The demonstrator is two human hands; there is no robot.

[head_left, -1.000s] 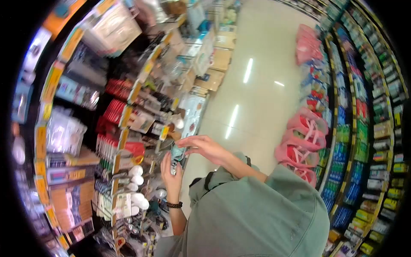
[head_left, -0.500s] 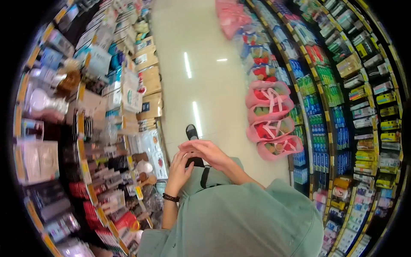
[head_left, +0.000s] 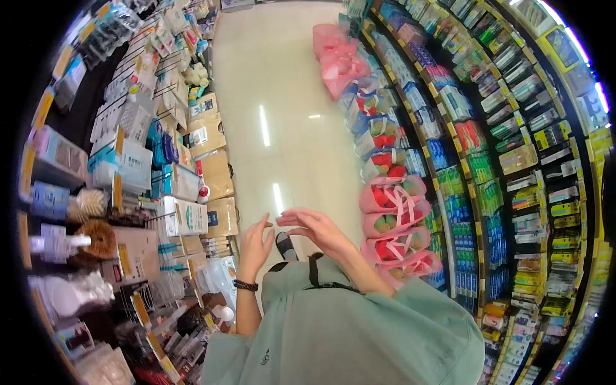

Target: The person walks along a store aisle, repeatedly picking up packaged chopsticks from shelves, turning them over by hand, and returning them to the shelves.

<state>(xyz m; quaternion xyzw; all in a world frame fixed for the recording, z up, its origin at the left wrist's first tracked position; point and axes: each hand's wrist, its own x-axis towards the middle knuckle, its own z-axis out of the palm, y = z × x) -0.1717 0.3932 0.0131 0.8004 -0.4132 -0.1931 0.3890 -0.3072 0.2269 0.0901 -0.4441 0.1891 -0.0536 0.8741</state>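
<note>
My left hand is raised in front of my waist, its fingers extended and nothing in them. A dark beaded bracelet circles that wrist. Opposite it, my right hand is also open, fingers stretched toward the left, holding nothing. A small gap separates the two hands. Both hover over the green shirt I wear, with a dark strap hanging at its front. Below my hands a shoe shows on the floor.
A pale shiny aisle floor runs ahead. Shelves of packaged household goods line the left, with brown bags along their edge. On the right, pink bags stand on the floor before racks of boxed goods.
My hands were together with fingers overlapping; they have moved apart. The shelves and pink bags have shifted down in view as I move along the aisle.
</note>
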